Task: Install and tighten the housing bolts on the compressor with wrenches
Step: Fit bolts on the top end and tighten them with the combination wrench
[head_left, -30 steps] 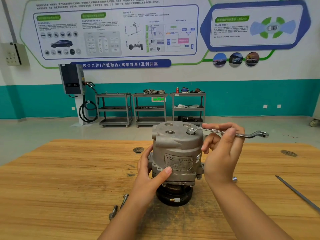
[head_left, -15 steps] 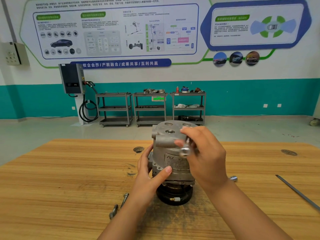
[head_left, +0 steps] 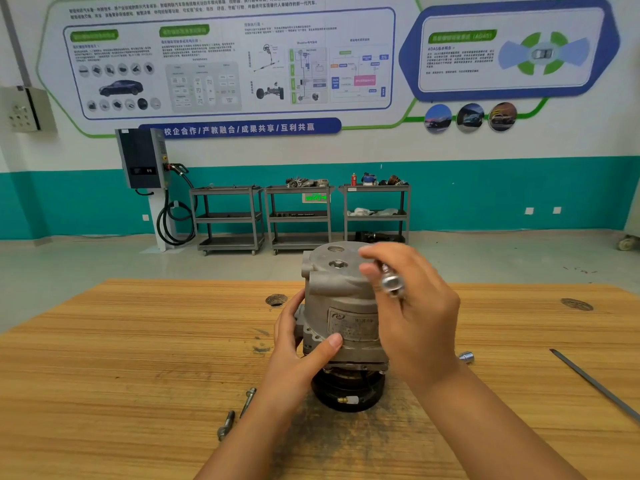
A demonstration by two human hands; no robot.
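The grey metal compressor (head_left: 341,299) stands upright on its black pulley at the middle of the wooden table (head_left: 138,358). My left hand (head_left: 301,355) grips its lower housing from the left, thumb across the front. My right hand (head_left: 415,313) holds the silver ring wrench (head_left: 392,282) over the top right of the housing; one ring end points toward me, and the rest of the wrench is hidden behind my fingers. Two loose bolts (head_left: 237,412) lie on the table, left of my left forearm.
A small metal socket (head_left: 466,357) lies right of the compressor. A long thin metal rod (head_left: 595,386) lies near the table's right edge. Round holes (head_left: 276,300) are set in the tabletop. Grey shelf carts (head_left: 298,216) stand at the far wall.
One second ago the wrench stuck out to the right from the top bolt. My right hand has since swung it round toward me, so its ring end now faces the camera. The left hand stayed.
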